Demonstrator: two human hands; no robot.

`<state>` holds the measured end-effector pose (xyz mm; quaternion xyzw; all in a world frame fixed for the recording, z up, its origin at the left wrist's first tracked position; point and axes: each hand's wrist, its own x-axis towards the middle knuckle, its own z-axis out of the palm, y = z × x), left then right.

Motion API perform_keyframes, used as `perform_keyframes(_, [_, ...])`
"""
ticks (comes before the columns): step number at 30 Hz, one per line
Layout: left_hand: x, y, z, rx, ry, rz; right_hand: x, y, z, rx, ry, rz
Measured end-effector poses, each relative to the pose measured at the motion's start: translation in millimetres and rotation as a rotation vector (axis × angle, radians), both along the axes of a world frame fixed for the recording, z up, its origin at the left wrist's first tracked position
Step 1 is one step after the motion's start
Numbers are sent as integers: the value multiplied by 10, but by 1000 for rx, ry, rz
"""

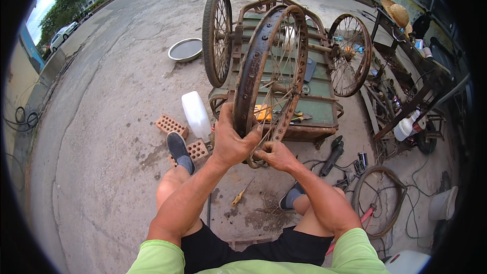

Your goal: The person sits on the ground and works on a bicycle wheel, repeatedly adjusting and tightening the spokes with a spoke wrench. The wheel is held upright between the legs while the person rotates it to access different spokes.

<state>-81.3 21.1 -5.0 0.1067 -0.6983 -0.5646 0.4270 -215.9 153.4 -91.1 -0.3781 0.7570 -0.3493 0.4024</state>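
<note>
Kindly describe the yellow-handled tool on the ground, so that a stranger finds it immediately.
From the green cart, come down past the held wheel to the concrete. There, between left foot and right foot, lies the small tool. Unlike the black power tool nearby, it has a yellow handle and a thin shaft.

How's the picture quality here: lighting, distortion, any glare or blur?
Head view: soft daylight, no hard shadows; white jug among the brightest patches; left hand, right hand and spoked wheel without obvious motion blur; fisheye bends straight edges near the black border.
</note>
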Motion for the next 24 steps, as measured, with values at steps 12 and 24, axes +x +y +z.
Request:
perform_keyframes(12, [42, -46, 33, 22, -43, -65, -46, 52, -262, -239, -530, 32])
perform_keyframes(24, [51, -73, 3, -58, -39, -77, 58, 8, -119, -159, 79, 27])
